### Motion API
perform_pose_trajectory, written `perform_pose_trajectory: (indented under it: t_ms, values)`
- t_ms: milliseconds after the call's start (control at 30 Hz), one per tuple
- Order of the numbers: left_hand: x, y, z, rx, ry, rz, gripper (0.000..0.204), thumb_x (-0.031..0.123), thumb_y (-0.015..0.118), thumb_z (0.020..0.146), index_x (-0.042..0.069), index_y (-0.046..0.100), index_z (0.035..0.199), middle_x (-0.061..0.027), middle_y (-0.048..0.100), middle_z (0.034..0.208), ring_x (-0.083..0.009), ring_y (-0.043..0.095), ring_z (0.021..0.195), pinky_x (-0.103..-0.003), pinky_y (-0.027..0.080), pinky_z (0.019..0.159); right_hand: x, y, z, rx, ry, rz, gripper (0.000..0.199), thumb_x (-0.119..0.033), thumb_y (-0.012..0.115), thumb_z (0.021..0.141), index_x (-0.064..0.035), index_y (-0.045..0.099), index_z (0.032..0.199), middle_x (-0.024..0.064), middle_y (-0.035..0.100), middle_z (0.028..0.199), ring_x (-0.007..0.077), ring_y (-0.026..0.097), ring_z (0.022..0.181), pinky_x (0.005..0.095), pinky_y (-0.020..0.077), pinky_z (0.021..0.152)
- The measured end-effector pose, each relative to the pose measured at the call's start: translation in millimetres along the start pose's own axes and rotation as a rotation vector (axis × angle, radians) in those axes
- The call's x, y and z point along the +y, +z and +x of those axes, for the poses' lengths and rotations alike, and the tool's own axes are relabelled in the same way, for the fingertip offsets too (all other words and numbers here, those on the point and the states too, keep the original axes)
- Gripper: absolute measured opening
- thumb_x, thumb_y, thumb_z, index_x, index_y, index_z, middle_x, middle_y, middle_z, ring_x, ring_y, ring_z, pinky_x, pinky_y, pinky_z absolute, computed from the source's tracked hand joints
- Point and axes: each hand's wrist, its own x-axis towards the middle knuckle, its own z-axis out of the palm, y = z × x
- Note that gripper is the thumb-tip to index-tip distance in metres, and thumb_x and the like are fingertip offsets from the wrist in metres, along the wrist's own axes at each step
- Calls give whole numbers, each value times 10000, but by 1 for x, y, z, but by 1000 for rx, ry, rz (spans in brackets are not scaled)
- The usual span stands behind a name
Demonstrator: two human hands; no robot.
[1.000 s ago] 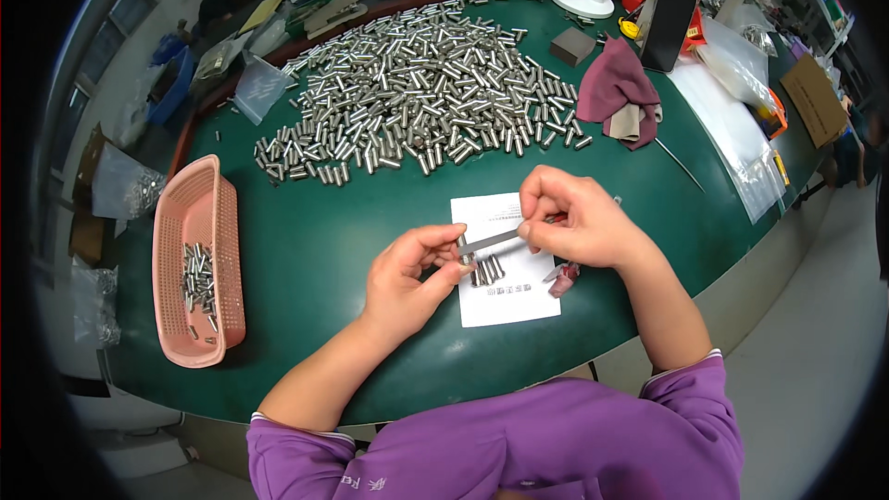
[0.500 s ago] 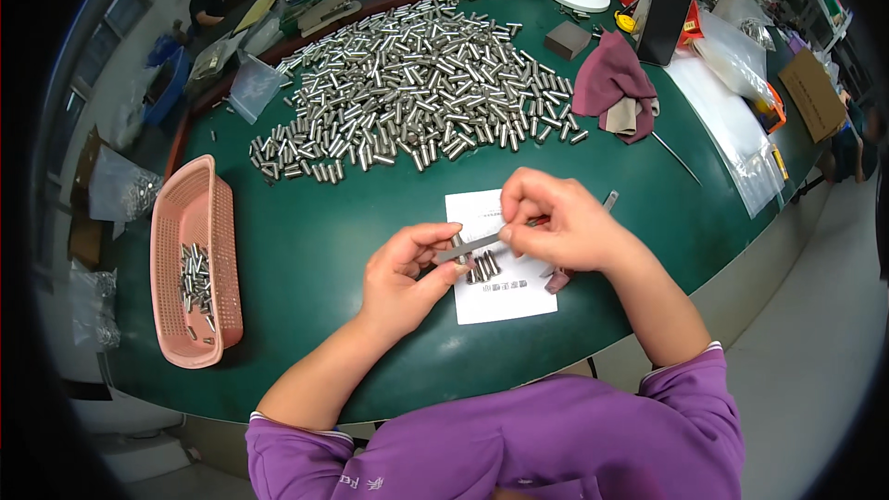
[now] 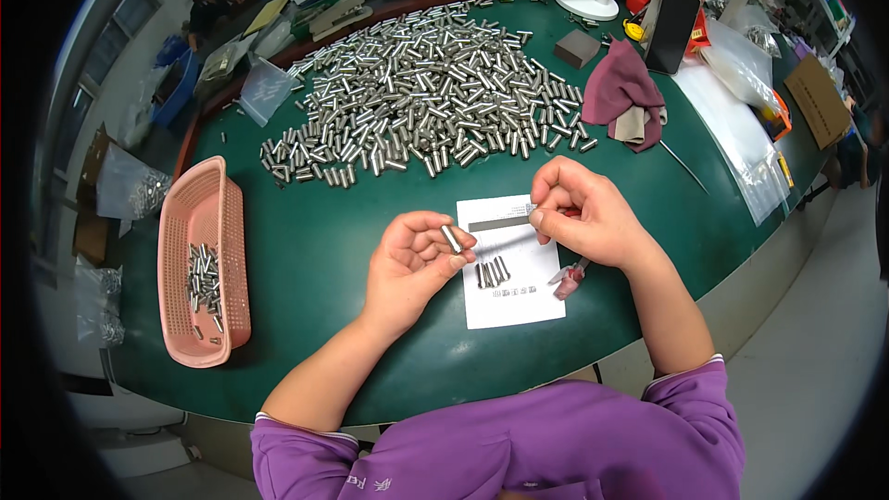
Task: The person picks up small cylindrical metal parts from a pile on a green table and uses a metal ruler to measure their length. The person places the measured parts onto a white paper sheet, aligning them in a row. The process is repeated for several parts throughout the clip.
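Note:
Between the thumb and fingers of my left hand [image 3: 419,255] is a short shiny metal pin [image 3: 451,239], held tilted. My right hand [image 3: 579,208] pinches one end of a flat grey metal strip that looks like a file [image 3: 497,223], its free end pointing left toward the pin but apart from it. Both hands are over a white printed sheet [image 3: 528,312]. Several more metal pins [image 3: 493,271] lie in a row on that sheet. Beside the sheet's right edge, below my right hand, lies a small reddish wrapped object [image 3: 568,281], partly hidden.
A large heap of metal pins [image 3: 426,93] covers the far middle of the green table [image 3: 324,315]. A pink basket [image 3: 239,259] holding some pins stands at left. Toward the far right are a maroon cloth [image 3: 620,83], a thin rod [image 3: 683,167], a phone [image 3: 671,30] and a white fan [image 3: 587,2].
The file has come off the pin and moved right with my right hand. My left hand still grips the pin, now tilted otherwise. The whole view has shifted slightly.

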Motion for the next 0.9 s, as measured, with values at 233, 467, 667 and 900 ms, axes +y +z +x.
perform_pose_trajectory:
  t_ms: [233,467,667,900]
  values:
    - [-3,-2,-1,-26,33,61,386,-97,582,842,1,451,1191,-145,609,1039,-178,611,950,-300,505,859,-3,-1,0,-99,40,-51,180,-19,595,805,-39,481,943,7,616,693,50,569,648,205,430,587]
    - [-6,-1,-4,16,84,315,398,-81,654,788,-10,541,1162,-60,602,953,-105,593,869,-241,492,783,-12,7,0,-154,133,-104,174,-43,601,800,-38,492,934,25,630,670,52,556,592,221,434,535]
    - [-6,3,-5,36,108,402,413,-74,700,731,-2,587,1123,-40,607,914,-91,585,829,-236,495,751,-5,19,0,-180,-47,-197,189,-67,623,804,-42,496,941,16,636,665,47,532,538,214,432,463]
    - [-9,-1,-5,44,130,468,419,-70,710,716,0,597,1113,-40,613,906,-92,586,810,-237,497,738,-10,24,3,-178,-103,-204,204,-59,630,792,-36,489,937,17,621,652,44,510,511,239,442,369]
